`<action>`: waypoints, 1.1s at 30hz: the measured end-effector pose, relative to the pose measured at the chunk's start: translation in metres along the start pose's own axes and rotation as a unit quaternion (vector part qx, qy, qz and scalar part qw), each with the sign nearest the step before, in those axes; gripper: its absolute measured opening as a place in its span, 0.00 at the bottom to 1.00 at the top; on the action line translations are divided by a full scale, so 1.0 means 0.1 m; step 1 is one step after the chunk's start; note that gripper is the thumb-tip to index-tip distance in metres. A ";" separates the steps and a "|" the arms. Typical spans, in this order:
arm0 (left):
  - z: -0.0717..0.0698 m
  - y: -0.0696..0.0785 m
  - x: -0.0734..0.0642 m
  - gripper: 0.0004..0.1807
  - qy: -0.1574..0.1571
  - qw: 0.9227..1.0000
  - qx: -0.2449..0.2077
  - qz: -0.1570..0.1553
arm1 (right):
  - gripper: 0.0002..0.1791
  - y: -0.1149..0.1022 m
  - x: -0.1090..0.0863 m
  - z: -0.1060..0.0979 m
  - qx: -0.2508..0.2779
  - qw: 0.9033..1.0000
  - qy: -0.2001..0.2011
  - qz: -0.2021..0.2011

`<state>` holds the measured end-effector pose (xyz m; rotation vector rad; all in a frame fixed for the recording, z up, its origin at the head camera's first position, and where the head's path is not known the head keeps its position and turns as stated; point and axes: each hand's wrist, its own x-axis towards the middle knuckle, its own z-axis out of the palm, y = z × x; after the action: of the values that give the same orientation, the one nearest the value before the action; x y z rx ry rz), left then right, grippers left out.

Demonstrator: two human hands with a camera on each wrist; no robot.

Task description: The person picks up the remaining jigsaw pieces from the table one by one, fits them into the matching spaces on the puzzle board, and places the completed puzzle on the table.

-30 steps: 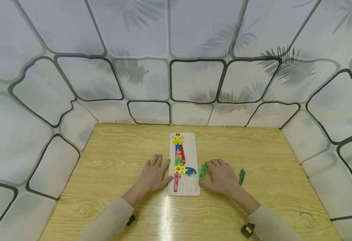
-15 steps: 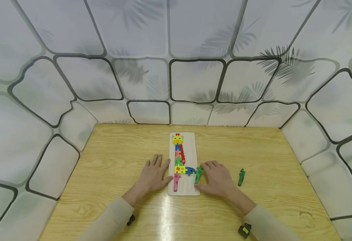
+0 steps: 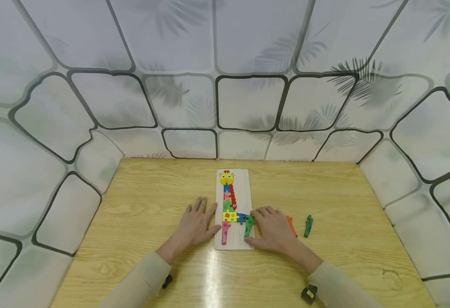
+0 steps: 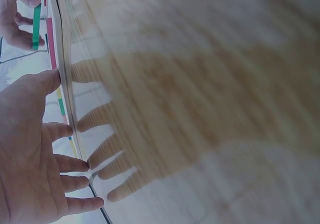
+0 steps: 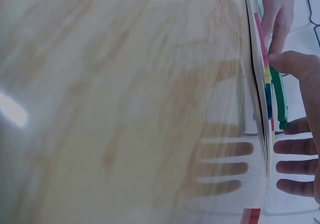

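A pale wooden puzzle board (image 3: 242,188) lies upright in front of me with a giraffe of coloured pieces in it. The yellow head (image 3: 226,178) is at the top, and a pink leg piece (image 3: 225,235) is at the lower left. My left hand (image 3: 195,222) rests at the board's left edge, fingers fairly straight, thumb and a fingertip touching the rim. My right hand (image 3: 272,229) pinches a green puzzle piece (image 3: 249,226) between thumb and index finger. That piece is over the board's lower right, beside the blue piece (image 3: 242,218); the right wrist view shows it slightly raised.
On the wooden table (image 3: 151,184), right of my right hand, lie an orange puzzle piece (image 3: 292,226), partly hidden by the hand, and a dark green piece (image 3: 308,226). Patterned cloth walls (image 3: 248,102) enclose the table at the back and sides.
My right hand has moved left with the green piece, from beside the board to over its lower right. The orange piece has come into view behind it. My left hand stays still.
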<state>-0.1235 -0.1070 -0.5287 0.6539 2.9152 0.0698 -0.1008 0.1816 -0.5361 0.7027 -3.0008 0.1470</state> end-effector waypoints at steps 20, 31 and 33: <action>0.01 -0.01 0.01 0.44 0.001 1.000 0.004 0.000 | 0.50 -0.12 0.05 0.01 0.000 0.999 -0.015 -0.035; 0.02 -0.01 0.01 0.44 0.003 1.000 0.002 0.000 | 0.50 -0.19 0.08 0.05 -0.022 0.998 -0.014 -0.060; 0.02 -0.01 0.01 0.44 0.005 1.000 -0.001 0.000 | 0.50 -0.20 0.08 0.05 -0.023 0.998 -0.012 -0.063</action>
<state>-0.1243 -0.1080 -0.5308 0.6562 2.9231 0.0770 -0.0995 0.1594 -0.5391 0.8917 -2.9597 0.0639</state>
